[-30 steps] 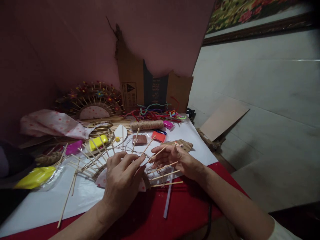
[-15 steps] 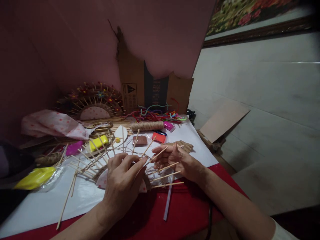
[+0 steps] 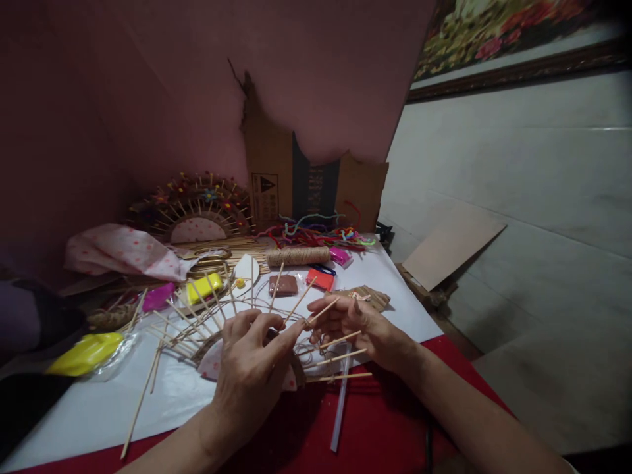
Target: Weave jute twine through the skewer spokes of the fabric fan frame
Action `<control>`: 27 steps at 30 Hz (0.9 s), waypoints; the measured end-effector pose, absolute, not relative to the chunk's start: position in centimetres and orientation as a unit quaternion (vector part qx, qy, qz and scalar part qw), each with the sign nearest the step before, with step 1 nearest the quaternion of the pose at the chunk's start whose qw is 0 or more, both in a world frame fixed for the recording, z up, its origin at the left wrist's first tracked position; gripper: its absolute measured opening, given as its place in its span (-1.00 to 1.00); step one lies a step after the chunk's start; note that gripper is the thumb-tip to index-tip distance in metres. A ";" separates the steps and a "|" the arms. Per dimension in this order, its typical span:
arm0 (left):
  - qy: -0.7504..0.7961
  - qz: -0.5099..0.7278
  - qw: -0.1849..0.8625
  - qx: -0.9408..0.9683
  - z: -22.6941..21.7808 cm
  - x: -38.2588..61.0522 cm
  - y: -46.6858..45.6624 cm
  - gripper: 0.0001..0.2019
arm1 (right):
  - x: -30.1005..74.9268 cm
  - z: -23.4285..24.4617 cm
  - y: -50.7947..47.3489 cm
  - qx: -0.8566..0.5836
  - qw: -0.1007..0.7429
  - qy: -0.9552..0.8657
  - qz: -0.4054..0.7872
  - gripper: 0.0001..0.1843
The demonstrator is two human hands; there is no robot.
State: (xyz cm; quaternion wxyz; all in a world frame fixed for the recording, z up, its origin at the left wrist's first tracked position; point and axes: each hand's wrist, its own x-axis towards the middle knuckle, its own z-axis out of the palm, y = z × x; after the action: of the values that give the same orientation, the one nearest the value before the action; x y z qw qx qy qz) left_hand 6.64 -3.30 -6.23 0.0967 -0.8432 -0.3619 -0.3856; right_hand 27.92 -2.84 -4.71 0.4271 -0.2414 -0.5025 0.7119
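Note:
A half-round fan frame with a pale, red-dotted base (image 3: 211, 362) lies at the table's front, thin wooden sticks (image 3: 344, 358) radiating from it. Twine (image 3: 240, 300) runs from stick to stick in an arc. My left hand (image 3: 254, 352) rests over the base, thumb and forefinger pinched on one stick (image 3: 323, 311) where twine crosses it. Beyond that stick, my right hand (image 3: 368, 329) is curled with its thumb raised. Thin twine loops hang below its fingers, which seem closed on the strand; the exact grip is partly hidden.
A finished flowered fan (image 3: 197, 210) stands at the back left, near torn cardboard (image 3: 316, 184). A twine roll (image 3: 298, 256), pipe cleaners (image 3: 316, 229), scissors (image 3: 210, 255) and clay packs (image 3: 205, 288) lie behind the hands. A clear glue stick (image 3: 340, 408) lies at right.
The whole view has shifted slightly, so everything sits a little lower and farther right. Both hands keep nearly the same pose at the same stick.

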 end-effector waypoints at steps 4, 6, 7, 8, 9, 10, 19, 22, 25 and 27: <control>-0.362 -0.385 0.095 -0.844 -6.1 6.8 -3.4 -0.64 | 28.0 -4.7 -2.9 -0.238 0.420 -0.505 0.715 -0.43; -0.370 -0.392 0.083 -0.838 -6.1 6.9 -3.4 -0.67 | 28.0 -4.7 -2.9 -0.232 0.421 -0.500 0.720 -0.43; -0.376 -0.400 0.076 -0.833 -6.1 6.9 -3.5 -0.72 | 28.0 -4.6 -2.9 -0.230 0.421 -0.498 0.723 -0.42; -0.379 -0.407 0.068 -0.828 -6.1 6.9 -3.5 -0.78 | 28.0 -4.6 -2.9 -0.228 0.421 -0.495 0.725 -0.42; -0.381 -0.414 0.062 -0.825 -6.1 7.0 -3.5 -0.83 | 28.0 -4.6 -2.9 -0.229 0.421 -0.493 0.726 -0.42; -0.380 -0.419 0.058 -0.823 -6.1 7.0 -3.5 -0.86 | 28.0 -4.6 -2.8 -0.230 0.421 -0.492 0.727 -0.42; -0.367 -0.415 0.080 -0.829 -6.3 7.0 -3.4 -0.77 | 28.0 -4.6 -2.9 -0.238 0.418 -0.505 0.717 -0.38; -0.365 -0.414 0.088 -0.829 -6.3 7.1 -3.4 -0.75 | 28.0 -4.6 -2.9 -0.235 0.419 -0.512 0.712 -0.39; -0.364 -0.419 0.094 -0.827 -6.3 7.2 -3.5 -0.75 | 27.9 -4.7 -2.9 -0.227 0.420 -0.514 0.713 -0.42; -0.362 -0.418 0.099 -0.827 -6.3 7.2 -3.5 -0.74 | 27.9 -4.7 -2.9 -0.227 0.421 -0.511 0.715 -0.42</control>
State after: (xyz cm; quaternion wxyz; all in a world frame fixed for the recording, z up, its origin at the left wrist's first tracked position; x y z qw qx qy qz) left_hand 7.21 -3.50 -6.28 0.0991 -0.8274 -0.3620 -0.4177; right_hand 27.89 -2.88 -4.71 0.4210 -0.2265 -0.5106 0.7147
